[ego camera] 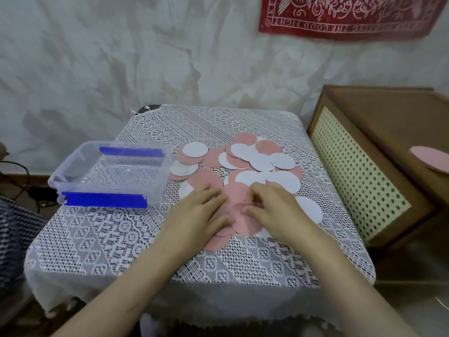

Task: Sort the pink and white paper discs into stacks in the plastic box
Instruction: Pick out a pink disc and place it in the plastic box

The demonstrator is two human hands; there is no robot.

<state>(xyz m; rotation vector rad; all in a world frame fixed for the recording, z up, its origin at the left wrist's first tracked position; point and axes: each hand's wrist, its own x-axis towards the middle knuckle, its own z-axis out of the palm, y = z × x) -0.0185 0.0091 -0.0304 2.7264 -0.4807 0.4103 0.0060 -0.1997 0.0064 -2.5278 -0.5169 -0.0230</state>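
Several pink discs and white discs lie mixed and overlapping on the lace-covered table, right of its middle. A clear plastic box with blue clips stands open at the left, nothing visible inside it. My left hand rests flat on pink discs at the near edge of the pile. My right hand is beside it, fingers curled, pinching the edge of a pink disc between thumb and fingertips. Discs under both hands are partly hidden.
A brown cabinet with a perforated cream panel stands right of the table; one pink disc lies on its top. Cables run on the floor at the left. A crumpled white sheet hangs behind, with a red cloth at top right.
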